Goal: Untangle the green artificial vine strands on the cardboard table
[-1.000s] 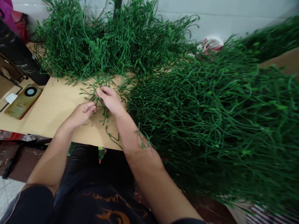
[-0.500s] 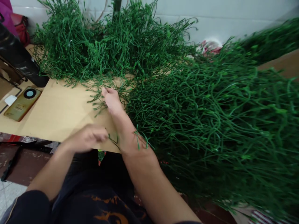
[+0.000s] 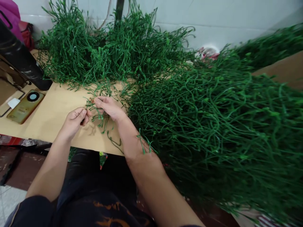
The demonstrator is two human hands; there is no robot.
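Observation:
My left hand is closed in a pinch above the brown board; whatever its fingertips grip is too small to make out. Just to its right, my right hand pinches several thin green plastic plant stems, whose forked tips spread out below and left of the fingers. The two sets of fingertips are close together. A few loose stems lie on the board near its front edge. One forked sprig rests against my right forearm.
A large heap of green stems fills the right side. Another pile stands along the wall at the back. At left are a phone, a black bottle and a red bag.
My left hand has moved up and left from the board's front edge to beside my right hand. My right hand has come slightly down and left, toward it.

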